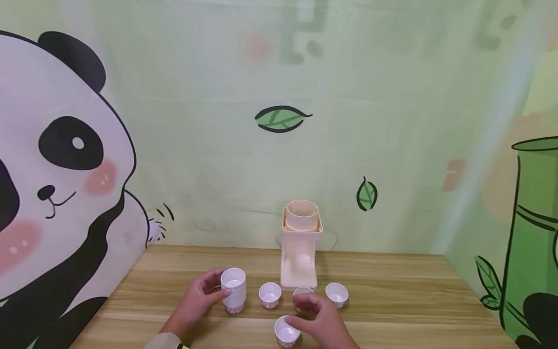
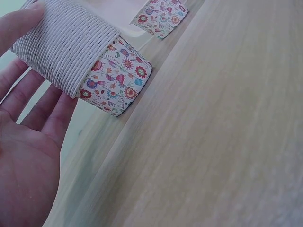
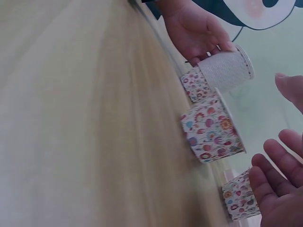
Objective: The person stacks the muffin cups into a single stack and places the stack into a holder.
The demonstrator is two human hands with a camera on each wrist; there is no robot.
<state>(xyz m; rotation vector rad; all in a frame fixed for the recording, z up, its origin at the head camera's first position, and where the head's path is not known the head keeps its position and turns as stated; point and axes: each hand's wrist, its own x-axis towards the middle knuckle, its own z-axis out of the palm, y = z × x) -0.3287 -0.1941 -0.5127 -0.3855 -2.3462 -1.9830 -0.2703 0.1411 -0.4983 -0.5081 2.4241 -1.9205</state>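
Head view: lower centre-left, the person's left grip (image 1: 197, 298) is grasping an upright stack of cups (image 1: 238, 294), thumb on the near side, fingers reaching behind. Low and right of centre, the right grip (image 1: 323, 317) is released, thumb and loosely bent fingers held about the front cup (image 1: 286, 332); the right wrist view shows a gap between them and its wall. Those fingers partly hide the middle cup (image 1: 302, 290), which stands before the base of a pale pink stand (image 1: 300, 259) topped by a round tube (image 1: 302, 218). Flanking it are the left cup (image 1: 270, 295) and the right cup (image 1: 337, 294). Counted: four loose cups, mouths up on the wooden surface (image 1: 401, 300), one stack, one stand. The stack's fine ridges are too close to count. One printed panda (image 1: 65, 97) fills the frame's left side.
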